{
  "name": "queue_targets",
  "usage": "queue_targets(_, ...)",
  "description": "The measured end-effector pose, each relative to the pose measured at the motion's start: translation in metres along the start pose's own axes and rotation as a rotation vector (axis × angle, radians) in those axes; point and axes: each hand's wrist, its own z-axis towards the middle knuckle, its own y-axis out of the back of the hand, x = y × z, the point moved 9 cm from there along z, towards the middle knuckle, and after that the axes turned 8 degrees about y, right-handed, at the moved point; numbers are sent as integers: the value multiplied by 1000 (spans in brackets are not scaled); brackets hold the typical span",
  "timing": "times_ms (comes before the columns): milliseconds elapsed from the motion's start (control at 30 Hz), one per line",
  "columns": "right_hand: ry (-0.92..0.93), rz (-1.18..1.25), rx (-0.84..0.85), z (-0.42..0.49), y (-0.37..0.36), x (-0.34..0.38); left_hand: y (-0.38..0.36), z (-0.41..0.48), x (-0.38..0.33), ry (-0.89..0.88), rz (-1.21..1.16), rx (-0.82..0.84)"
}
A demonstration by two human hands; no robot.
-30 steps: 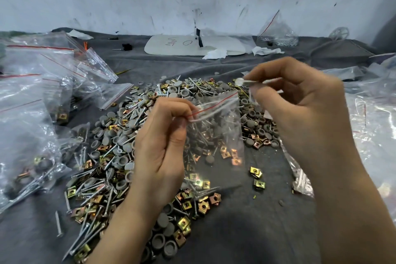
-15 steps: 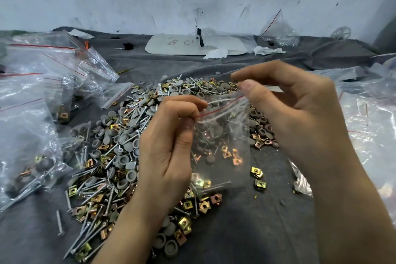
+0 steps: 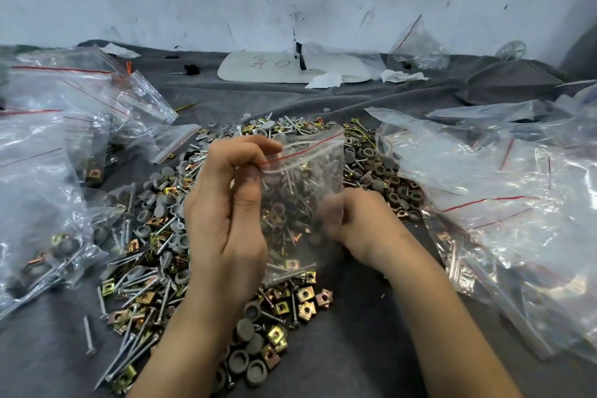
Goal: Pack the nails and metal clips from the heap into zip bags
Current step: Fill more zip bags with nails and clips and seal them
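We're over the worktop (image 3: 355,359), grey cloth spread across it, and the heap (image 3: 155,236) sprawls through the middle, from close to the near edge back towards the centre. The left hand (image 3: 226,213) is up above it. Its fingers (image 3: 255,145) and thumb pinch one top corner of a small clear zip bag (image 3: 307,184) right at the red line, so the bag hangs over the heap with its mouth upward.

The right hand (image 3: 352,220) is low, at the bag's lower right side and down on the heap. It's a blur! The fingers look curled, but I cannot tell whether they hold anything. And what's inside the bag, and what's only showing through it? Hard to say from here, though a few pieces seem to lie at its bottom.

Progress, then: plenty left. Loose nails (image 3: 89,336), brass-coloured metal clips (image 3: 305,294) and grey caps (image 3: 239,362) lie thick in the heap. Along the left edge sit filled bags (image 3: 42,252) with hardware in them, so some packing is done. Along the right edge there's a shiny pile of clear bags (image 3: 500,203), some holding hardware too. At the far edge lies a white board (image 3: 258,69). My read is that this bag is early in its filling, and a good part of the job remains.
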Motion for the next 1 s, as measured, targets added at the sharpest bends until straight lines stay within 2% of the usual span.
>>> queue_targets(233, 41, -190, 21, 3, 1, 5, 7, 3, 4, 7, -8, -21)
queue_targets(300, 63, -170, 8, 3, 6, 9, 9, 3, 7, 22, -14, -32)
queue_targets(467, 137, 297, -373, -18, 62, 24, 5, 3, 5, 26, -6, -15)
queue_targets(600, 396, 688, -664, -47, 106, 53, -4, 1, -1, 13, -31, 39)
queue_targets(667, 501, 732, -747, -58, 117, 66, -8, -2, -3, 14, -34, 57)
queue_targets(767, 538, 661, -741, -61, 116, 79, -13, -3, -6, 2, -34, 67)
queue_targets(1000, 456, 460, -608, -48, 98, 78, -16, -4, -8, -15, -33, 83)
